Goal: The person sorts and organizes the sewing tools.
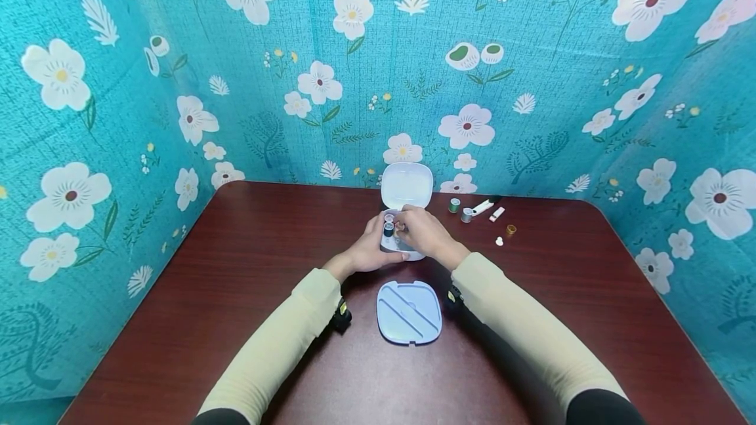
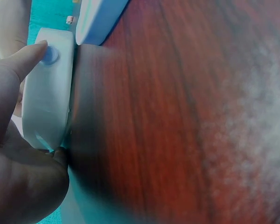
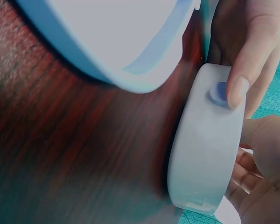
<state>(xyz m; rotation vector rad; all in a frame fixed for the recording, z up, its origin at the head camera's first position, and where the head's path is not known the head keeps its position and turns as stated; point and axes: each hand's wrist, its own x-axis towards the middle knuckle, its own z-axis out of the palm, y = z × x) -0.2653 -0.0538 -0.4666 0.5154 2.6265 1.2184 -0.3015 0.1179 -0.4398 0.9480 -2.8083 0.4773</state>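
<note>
Bracing the white box point(image 1: 417, 256) on the desk point(image 1: 283, 241), the left hand point(image 1: 371, 252) lays its thumb along the front wall by the blue button point(image 2: 50, 56), other fingers round the left side, a snug-looking grip. The right hand point(image 1: 422, 231) reaches over the box's right side, its fingers bent down inside; whether that grip has hold of anything I cannot tell (the hand itself hides the fingertips). What matters most seems to be sideways: the dark spool point(image 1: 388, 229) and pale spool point(image 1: 389, 218) stand in the box's left part, roughly upright, just left of the right fingers. Both hands are close to them, but only the right is inside. The lid point(image 1: 406, 185) rises behind the box, the blue tray point(image 1: 409, 313) lies in front, and the green spool point(image 1: 454, 206) and grey spool point(image 1: 467, 215) stand to its right.
</note>
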